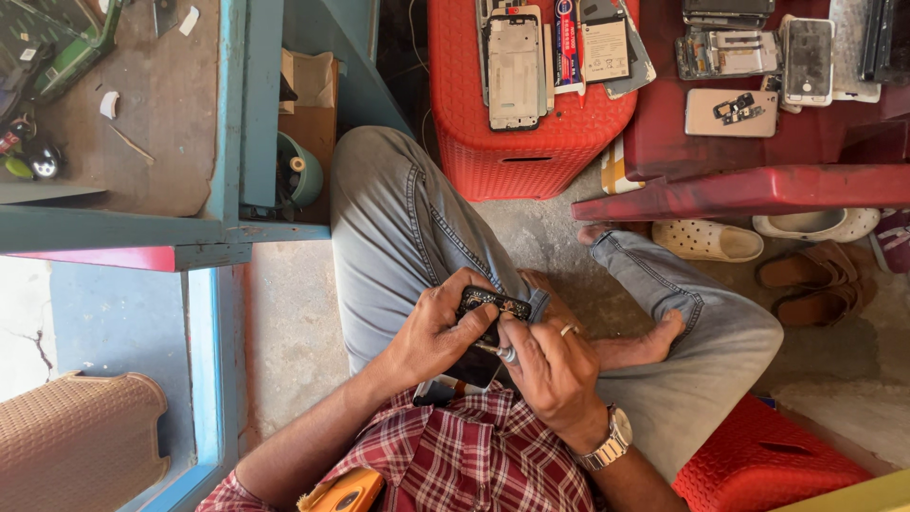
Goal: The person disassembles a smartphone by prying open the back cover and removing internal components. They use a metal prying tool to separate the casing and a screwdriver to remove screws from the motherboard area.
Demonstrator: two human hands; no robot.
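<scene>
I sit cross-legged in grey jeans and a red plaid shirt. My left hand (438, 327) grips an opened black phone (490, 305) over my lap, thumb on its upper edge. My right hand (550, 370), with a ring and a metal wristwatch, pinches a small screwdriver (502, 353) whose tip touches the phone's inside. The lower part of the phone is hidden behind both hands.
A red plastic stool (531, 142) ahead carries phone frames, a battery and tools. A dark red table (739, 180) at right bears several dismantled phones. Sandals (706, 240) lie under it. A blue-green wooden counter (123, 228) stands at left, another red stool (758, 465) at lower right.
</scene>
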